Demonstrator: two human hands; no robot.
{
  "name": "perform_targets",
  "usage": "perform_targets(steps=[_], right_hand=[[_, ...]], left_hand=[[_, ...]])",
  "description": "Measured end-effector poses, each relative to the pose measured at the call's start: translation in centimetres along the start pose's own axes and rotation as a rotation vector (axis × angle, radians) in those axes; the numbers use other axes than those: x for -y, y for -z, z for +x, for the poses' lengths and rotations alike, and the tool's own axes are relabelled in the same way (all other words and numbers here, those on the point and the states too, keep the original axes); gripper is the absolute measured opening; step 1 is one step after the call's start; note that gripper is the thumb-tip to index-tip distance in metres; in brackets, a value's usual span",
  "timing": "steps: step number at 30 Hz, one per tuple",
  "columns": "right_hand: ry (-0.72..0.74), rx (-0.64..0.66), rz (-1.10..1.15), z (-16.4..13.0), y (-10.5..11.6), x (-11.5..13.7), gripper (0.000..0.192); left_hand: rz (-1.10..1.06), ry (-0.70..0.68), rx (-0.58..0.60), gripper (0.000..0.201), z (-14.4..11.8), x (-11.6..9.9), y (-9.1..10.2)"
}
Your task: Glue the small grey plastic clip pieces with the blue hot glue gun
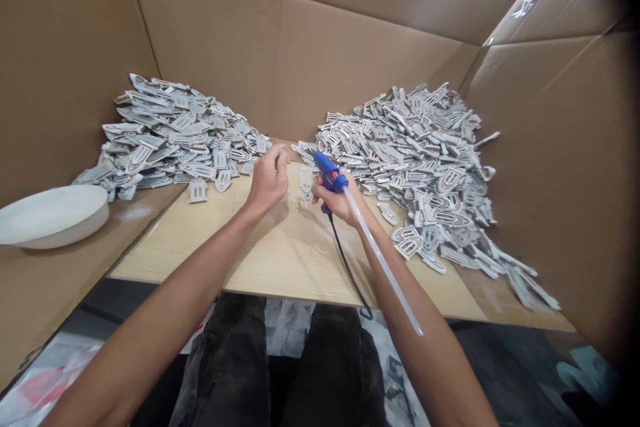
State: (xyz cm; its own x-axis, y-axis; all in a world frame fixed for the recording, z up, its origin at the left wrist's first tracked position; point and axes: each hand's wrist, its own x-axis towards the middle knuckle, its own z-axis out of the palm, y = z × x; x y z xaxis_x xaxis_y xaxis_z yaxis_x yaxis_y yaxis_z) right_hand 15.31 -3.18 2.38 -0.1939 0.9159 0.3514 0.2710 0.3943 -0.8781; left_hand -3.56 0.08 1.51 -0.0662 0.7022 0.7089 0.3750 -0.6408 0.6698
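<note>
My right hand (pixel 343 203) is wrapped round a blue hot glue gun (pixel 327 169) with its nozzle pointing away from me. A long translucent glue stick (pixel 383 260) sticks out of its back, over my forearm, and a black cord (pixel 345 257) hangs from the grip. Just left of those fingers is a small white arch-shaped piece (pixel 305 180); whether they touch it I cannot tell. My left hand (pixel 270 177) is closed in a pinch above the board, left of the glue gun. Whatever its fingertips hold, if anything, is too small to make out.
Heaps of similar pale cut-out pieces lie at the left (pixel 175 133) and right (pixel 415 147) on a light wooden board (pixel 200 250). A white bowl (pixel 55 230) stands at far left. Cardboard walls (pixel 370 47) enclose the back and sides. My legs are below the board's front edge.
</note>
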Motion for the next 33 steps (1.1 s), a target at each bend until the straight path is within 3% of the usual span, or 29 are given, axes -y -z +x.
perform_targets(steps=[2,6,10,13,16,19,22,25,29,33], right_hand=[[-0.001,0.003,0.01,0.0,0.1,0.0,0.016],[0.0,-0.002,0.003,0.1,0.2,0.2,0.021],[-0.005,-0.033,-0.004,0.1,0.1,0.1,0.024],[-0.031,-0.068,-0.064,0.1,0.3,-0.2,0.027],[-0.082,-0.084,-0.219,-0.1,1.4,-0.2,0.024],[-0.197,0.021,-0.542,-0.4,2.5,0.0,0.021],[-0.271,0.171,-0.765,-0.6,2.6,0.1,0.03],[-0.304,0.196,-0.884,-0.6,1.7,-0.5,0.034],[-0.183,0.089,-0.869,-0.6,1.0,-1.9,0.037],[-0.118,0.098,-0.611,-0.7,2.0,-2.4,0.028]], left_hand=[[-0.007,0.066,-0.016,0.035,0.1,0.2,-0.1],[-0.099,0.203,0.079,0.048,0.0,0.4,-0.5],[-0.354,0.315,0.259,0.036,-0.3,0.4,-0.9],[-0.411,0.33,0.399,0.032,-0.4,0.2,-1.0],[-0.37,0.366,0.293,0.028,-0.2,0.3,-0.9],[-0.348,0.426,0.203,0.02,0.1,0.4,-0.7],[-0.314,0.447,0.21,0.018,0.2,0.7,-0.6],[-0.342,0.458,0.23,0.026,0.1,1.0,-0.6],[-0.517,0.55,0.242,0.031,0.0,0.9,-0.7],[-0.627,0.684,0.241,0.023,-0.2,0.5,-1.0]])
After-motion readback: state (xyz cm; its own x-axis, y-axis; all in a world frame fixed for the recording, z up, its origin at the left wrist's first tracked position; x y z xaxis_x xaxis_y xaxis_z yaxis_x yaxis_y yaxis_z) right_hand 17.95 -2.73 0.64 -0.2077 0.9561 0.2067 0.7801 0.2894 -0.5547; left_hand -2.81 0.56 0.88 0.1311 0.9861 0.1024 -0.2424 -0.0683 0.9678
